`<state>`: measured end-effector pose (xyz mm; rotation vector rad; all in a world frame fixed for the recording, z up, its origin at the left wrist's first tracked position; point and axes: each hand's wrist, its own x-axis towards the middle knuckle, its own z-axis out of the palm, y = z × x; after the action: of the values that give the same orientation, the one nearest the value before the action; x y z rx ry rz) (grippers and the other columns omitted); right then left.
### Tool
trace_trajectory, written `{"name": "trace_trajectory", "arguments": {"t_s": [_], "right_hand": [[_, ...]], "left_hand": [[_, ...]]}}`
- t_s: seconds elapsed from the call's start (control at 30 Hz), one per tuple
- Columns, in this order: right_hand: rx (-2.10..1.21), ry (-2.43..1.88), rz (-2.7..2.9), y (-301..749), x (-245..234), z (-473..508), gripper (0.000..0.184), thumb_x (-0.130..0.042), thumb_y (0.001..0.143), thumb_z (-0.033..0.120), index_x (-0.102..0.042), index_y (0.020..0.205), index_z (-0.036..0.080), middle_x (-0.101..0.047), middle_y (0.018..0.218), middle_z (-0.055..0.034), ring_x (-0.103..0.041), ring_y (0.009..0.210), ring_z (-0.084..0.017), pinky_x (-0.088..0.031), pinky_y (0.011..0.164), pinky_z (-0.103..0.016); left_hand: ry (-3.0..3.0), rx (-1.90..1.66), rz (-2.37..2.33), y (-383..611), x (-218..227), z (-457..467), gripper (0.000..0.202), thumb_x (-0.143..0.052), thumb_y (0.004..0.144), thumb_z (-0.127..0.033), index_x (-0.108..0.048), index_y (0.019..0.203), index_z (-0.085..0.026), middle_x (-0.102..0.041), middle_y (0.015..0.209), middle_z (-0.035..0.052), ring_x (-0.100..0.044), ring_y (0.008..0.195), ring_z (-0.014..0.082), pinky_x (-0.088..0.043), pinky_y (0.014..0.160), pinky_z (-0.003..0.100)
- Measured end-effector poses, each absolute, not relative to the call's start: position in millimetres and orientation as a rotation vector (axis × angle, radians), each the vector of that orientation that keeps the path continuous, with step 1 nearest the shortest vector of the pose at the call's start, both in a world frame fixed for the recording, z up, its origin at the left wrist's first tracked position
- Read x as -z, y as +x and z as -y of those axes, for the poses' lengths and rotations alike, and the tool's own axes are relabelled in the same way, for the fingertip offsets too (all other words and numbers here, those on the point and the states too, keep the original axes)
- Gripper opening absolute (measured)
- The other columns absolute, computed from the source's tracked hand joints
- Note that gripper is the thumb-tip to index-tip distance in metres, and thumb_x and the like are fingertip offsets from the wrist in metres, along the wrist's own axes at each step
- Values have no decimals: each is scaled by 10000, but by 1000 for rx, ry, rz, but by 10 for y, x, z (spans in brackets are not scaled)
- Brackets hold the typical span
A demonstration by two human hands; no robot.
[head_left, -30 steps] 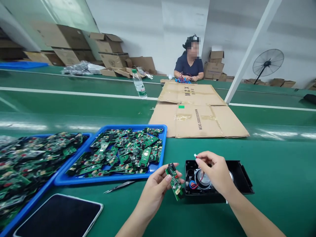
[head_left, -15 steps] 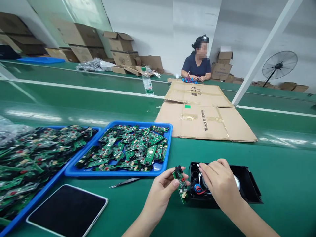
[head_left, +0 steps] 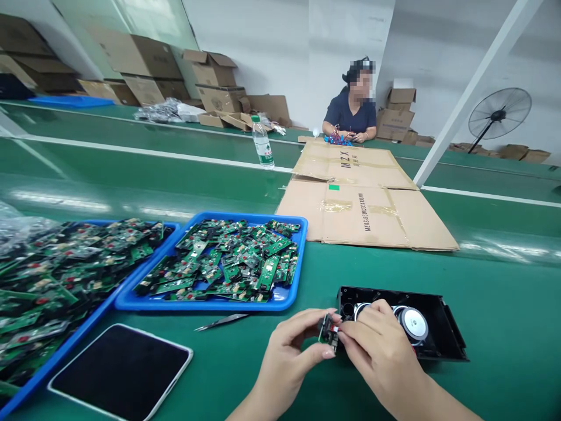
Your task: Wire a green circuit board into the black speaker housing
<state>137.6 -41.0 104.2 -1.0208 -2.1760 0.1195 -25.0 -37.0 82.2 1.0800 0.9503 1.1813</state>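
Observation:
My left hand (head_left: 291, 351) pinches a small green circuit board (head_left: 328, 332) at the near left corner of a black speaker housing (head_left: 442, 327). My right hand (head_left: 379, 348) is closed against the board's right side, its fingertips on a small connector with red wire that I can barely see. The open housing lies on the green table and shows two round speaker cones (head_left: 412, 321), one partly behind my right hand.
A blue tray (head_left: 280, 295) of green circuit boards sits left of my hands, a second blue tray (head_left: 65, 345) further left. Tweezers (head_left: 221, 321) and a dark tablet (head_left: 120, 371) lie in front of them. Flattened cardboard (head_left: 363, 204), a water bottle (head_left: 262, 143) and a seated person (head_left: 350, 114) are beyond.
My right hand came down from above the housing and met the board. My left hand turned the board and drew it closer to me. The camera shifted slightly.

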Motion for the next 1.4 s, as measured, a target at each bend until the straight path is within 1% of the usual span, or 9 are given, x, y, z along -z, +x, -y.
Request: {"name": "trace_trajectory", "arguments": {"t_s": [0.17,0.37,0.53,0.6,0.73,0.9,1.07,1.23,1.4], "right_hand": [[-161,-995,2161,1364,-1016,406,310,-357,941,116,-595,744,147,-492,604,-12,-376,547,-131,-294,559,-295],[-256,-990,2146,1317,-1010,396,347,-343,959,165,-595,720,152,-515,603,-17,-392,534,-132,-319,564,-296],[-403,-1156,2195,1616,-1219,342,279,-361,973,275,-620,917,186,-626,773,-35,-553,708,-168,-426,659,-307],[-403,-1298,2159,1910,-1281,346,244,-365,966,242,-607,986,210,-633,863,-43,-574,800,-184,-460,697,-314],[-590,-1406,2346,2502,-1268,477,225,-428,925,152,-610,988,268,-606,963,-29,-591,840,-171,-508,693,-284],[-587,-1367,2436,2652,-1114,673,274,-566,833,87,-654,986,296,-576,1098,-24,-586,961,-191,-523,768,-297],[-561,-1298,2307,2533,-938,672,178,-562,863,117,-682,872,249,-635,1008,-21,-589,927,-189,-504,783,-317],[-507,-1244,2254,2498,-844,665,145,-518,910,164,-651,878,211,-654,892,-19,-575,824,-170,-468,738,-323],[-236,-1217,2268,2382,-766,677,207,-452,929,123,-624,821,163,-623,743,-29,-503,687,-160,-390,630,-321]], "left_hand": [[1170,-1180,-998,-270,-804,397,301,-818,560,-186,-762,829,-310,-751,839,32,-661,810,237,-544,722,287],[1063,-1147,-985,-250,-802,362,221,-821,536,-213,-763,747,-241,-740,786,46,-660,739,232,-544,652,286],[1061,-1012,-1042,-311,-908,295,247,-769,614,-283,-693,837,-208,-730,809,39,-657,753,212,-535,661,269],[1120,-929,-1105,-366,-975,284,216,-735,662,-308,-653,834,-205,-716,765,25,-642,696,183,-523,616,240],[1108,-688,-1061,-389,-1104,336,288,-694,702,-384,-576,899,-210,-644,654,-18,-574,523,139,-506,496,235],[1007,-416,-927,-78,-1248,441,281,-693,707,-350,-577,919,-205,-611,709,-12,-629,677,173,-548,619,270],[1211,-432,-1075,296,-1222,420,248,-604,766,-364,-555,964,-223,-431,631,-69,-566,620,139,-565,671,305],[1333,-467,-1181,474,-1111,383,250,-529,801,-362,-489,1007,-226,-569,798,21,-622,723,203,-565,627,317],[1384,-523,-1192,493,-1049,354,202,-538,792,-352,-487,948,-234,-638,744,24,-627,640,209,-551,623,337]]}}
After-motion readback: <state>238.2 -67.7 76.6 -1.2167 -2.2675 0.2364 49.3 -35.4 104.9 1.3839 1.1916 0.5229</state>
